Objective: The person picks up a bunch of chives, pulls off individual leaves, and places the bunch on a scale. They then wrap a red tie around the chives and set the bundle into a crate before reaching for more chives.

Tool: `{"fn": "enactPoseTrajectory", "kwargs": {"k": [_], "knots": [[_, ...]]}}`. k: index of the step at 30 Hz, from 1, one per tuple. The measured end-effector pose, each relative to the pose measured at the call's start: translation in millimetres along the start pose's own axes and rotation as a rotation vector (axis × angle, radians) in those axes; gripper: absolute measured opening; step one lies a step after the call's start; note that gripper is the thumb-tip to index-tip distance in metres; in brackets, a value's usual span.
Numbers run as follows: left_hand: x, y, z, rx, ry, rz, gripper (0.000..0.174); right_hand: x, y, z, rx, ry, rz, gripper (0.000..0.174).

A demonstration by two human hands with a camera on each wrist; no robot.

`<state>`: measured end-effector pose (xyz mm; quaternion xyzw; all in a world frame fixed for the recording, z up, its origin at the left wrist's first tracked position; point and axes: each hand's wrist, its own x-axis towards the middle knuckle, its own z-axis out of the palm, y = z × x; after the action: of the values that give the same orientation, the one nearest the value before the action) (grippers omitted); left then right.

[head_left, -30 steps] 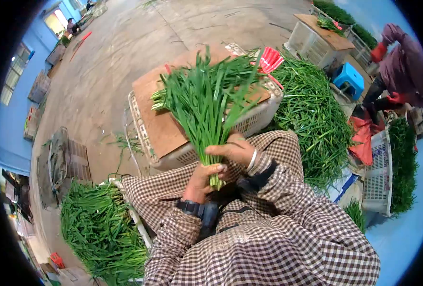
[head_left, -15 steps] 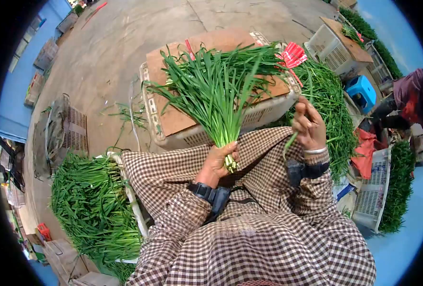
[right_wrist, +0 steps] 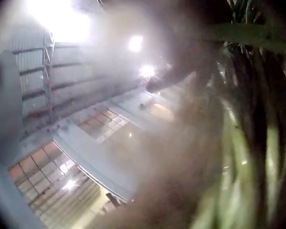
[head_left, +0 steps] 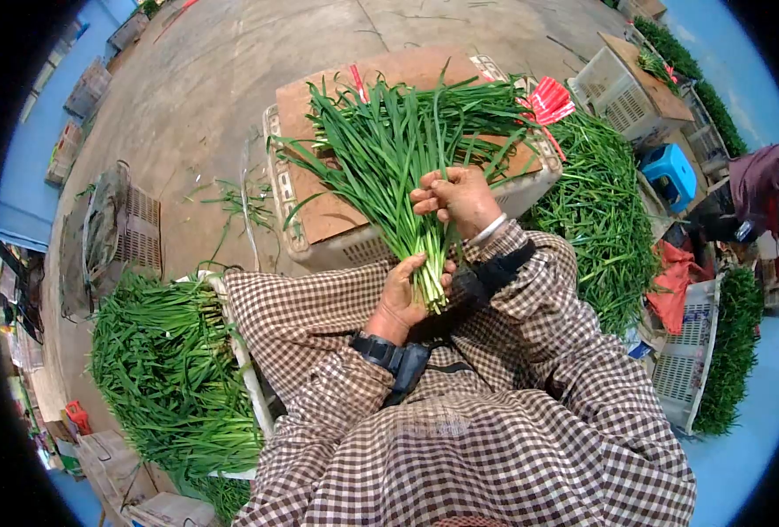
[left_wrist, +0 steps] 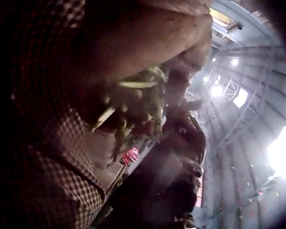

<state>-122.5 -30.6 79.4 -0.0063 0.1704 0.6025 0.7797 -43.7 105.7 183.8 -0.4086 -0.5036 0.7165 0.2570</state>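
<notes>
In the head view my left hand (head_left: 404,292) grips a bunch of garlic chives (head_left: 407,193) round its pale stems, with the cut ends showing below the fingers. The green leaves fan out forward over a board-topped crate. My right hand (head_left: 461,200) is at the right side of the bunch, its thumb and fingers pinching at a chive blade among the leaves. From the left wrist, pale stem ends (left_wrist: 138,84) show beneath the hand. Close stems (right_wrist: 238,162) fill the right side of the right wrist view, where the hand itself is blurred.
More chives lie on the board (head_left: 332,227) of the upturned crate (head_left: 345,250), beside red-and-white ties (head_left: 549,101). Chive heaps stand at left (head_left: 174,378) and right (head_left: 596,220). A blue stool (head_left: 670,176) and another person (head_left: 763,198) are farther right.
My right hand left the bunch, swung out to the right with a loose stalk, and is back at the leaves without that stalk. My left hand has kept its grip.
</notes>
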Motion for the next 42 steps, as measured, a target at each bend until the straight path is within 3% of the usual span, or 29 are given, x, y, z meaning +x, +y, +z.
{"fn": "enactPoseTrajectory", "kwargs": {"k": [2,4,9,12,14,15,18,20,22,26,29,30,32,33,34,37,40,42], "knots": [[0.3,1.0,0.8,-0.120,-0.128,-0.014,0.040,2.0,1.4,-5.0,0.008,0.014,-0.010,0.011],[-0.6,-0.3,0.7,-0.139,-0.124,-0.009,0.041,0.1,0.6,-9.0,-0.017,0.131,-0.003,0.013],[1.3,0.6,5.4,-0.192,-0.179,-0.007,0.046,0.7,7.8,-11.9,-0.002,0.136,-0.012,0.015],[-2.0,-1.0,9.7,-0.156,-0.171,0.030,0.046,3.2,9.8,-12.5,0.113,0.198,-0.142,0.012],[0.2,-3.7,4.4,-0.031,0.018,0.005,0.039,2.9,9.1,-18.7,-0.057,0.218,-0.259,0.013],[-0.9,-4.5,6.2,0.041,0.048,0.018,0.027,1.1,8.4,-20.4,-0.118,0.212,-0.287,0.013],[-3.1,-6.7,14.4,0.240,0.141,0.102,0.021,-10.4,7.0,-11.2,-0.282,0.163,-0.192,0.014],[-1.6,-11.1,17.0,0.208,0.171,0.120,0.018,-1.7,21.6,-7.2,-0.645,0.123,-0.343,0.015],[2.2,-14.9,12.9,0.241,0.211,0.166,0.017,-4.8,29.5,-3.3,-0.955,0.220,-0.421,0.013],[0.5,-17.6,21.4,0.316,0.296,0.196,0.017,5.9,41.4,-6.4,-0.848,0.229,-0.390,0.017],[0.2,-19.4,21.7,0.299,0.309,0.201,0.019,13.3,45.9,-9.0,-0.742,0.340,-0.539,0.024],[1.0,-19.5,20.7,0.292,0.307,0.198,0.019,9.8,34.6,-2.4,-0.744,0.340,-0.538,0.024],[1.8,-19.2,18.3,0.300,0.319,0.189,0.019,2.9,13.6,6.9,-0.915,0.260,-0.327,0.021],[1.6,-18.9,17.6,0.310,0.329,0.182,0.019,17.8,30.5,1.0,-0.878,0.263,-0.460,0.025],[2.7,-19.6,15.3,0.311,0.329,0.182,0.019,24.9,33.6,-0.3,-0.877,0.263,-0.460,0.025],[5.9,-20.7,9.1,0.295,0.332,0.196,0.021,32.8,26.6,2.3,-1.012,0.237,-0.244,0.031],[3.6,-19.0,10.4,0.385,0.327,0.188,0.024,45.8,30.7,3.7,-1.013,0.233,-0.193,0.031],[3.2,-18.7,13.3,0.367,0.365,0.200,0.025,50.2,35.0,3.4,-1.027,0.260,-0.261,0.032]]}}
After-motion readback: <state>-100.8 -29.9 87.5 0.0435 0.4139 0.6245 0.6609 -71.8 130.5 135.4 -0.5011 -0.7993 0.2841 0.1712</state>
